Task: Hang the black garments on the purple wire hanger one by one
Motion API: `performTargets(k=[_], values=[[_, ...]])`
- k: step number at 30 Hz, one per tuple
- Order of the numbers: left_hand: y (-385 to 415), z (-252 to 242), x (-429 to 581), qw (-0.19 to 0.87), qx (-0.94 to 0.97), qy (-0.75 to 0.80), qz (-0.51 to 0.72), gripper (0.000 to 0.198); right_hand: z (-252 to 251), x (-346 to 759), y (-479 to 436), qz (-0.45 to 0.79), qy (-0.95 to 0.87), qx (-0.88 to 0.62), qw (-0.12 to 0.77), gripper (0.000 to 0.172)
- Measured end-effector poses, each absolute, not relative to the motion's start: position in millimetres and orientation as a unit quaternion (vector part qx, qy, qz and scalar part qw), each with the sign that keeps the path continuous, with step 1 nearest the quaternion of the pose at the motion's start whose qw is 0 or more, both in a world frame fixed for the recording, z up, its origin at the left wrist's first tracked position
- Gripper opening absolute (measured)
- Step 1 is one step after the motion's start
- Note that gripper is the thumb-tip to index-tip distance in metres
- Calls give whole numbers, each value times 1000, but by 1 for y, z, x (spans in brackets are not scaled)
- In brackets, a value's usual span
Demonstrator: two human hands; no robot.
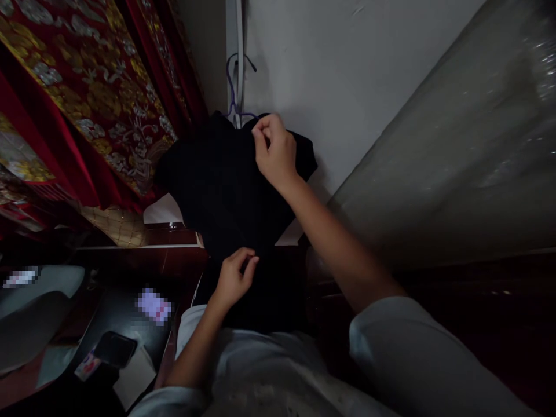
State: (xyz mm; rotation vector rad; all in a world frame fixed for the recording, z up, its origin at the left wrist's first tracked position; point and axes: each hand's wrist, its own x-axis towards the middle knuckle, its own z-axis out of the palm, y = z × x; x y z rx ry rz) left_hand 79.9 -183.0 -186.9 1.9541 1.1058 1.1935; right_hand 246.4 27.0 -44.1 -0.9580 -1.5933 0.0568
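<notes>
On the hanger [231,87], the shirt [212,179] is hung. A narrow pinch is formed by the right hand [278,152] near the hanger, and by the left hand [232,280] well below it; whether cloth is gripped cannot be told. Tugging is best avoided.

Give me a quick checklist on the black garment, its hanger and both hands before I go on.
1. Hanger set in the black garment: ok; its neck rises from the neckline.
2. Hanger hook securely supported: cannot tell; the contact is unclear.
3. Right hand at the garment's upper part: ok; thumb and fingers are beside the neckline.
4. Left hand gripping the lower fabric: cannot tell; the fingertips are in front of dark cloth.
5. Garment free of creases: cannot tell; too dark.
6. Garment clear of the red embroidered cloth: cannot tell; they meet in this view.
</notes>
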Motion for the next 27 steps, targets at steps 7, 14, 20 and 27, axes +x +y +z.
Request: performTargets(k=[7,14,20,27], values=[[-103,-100,65,146,777,331,514,22,-35,244,-6,264,-586,-411,646,21],[-6,-31,89,6,810,291,508,28,-30,232,-35,502,-432,-390,639,30],[4,-39,89,-40,785,322,527,41,-42,210,-23,503,-421,-401,639,29],[23,1,43,-106,698,310,637,55,-92,198,-9,497,-443,-495,559,19]])
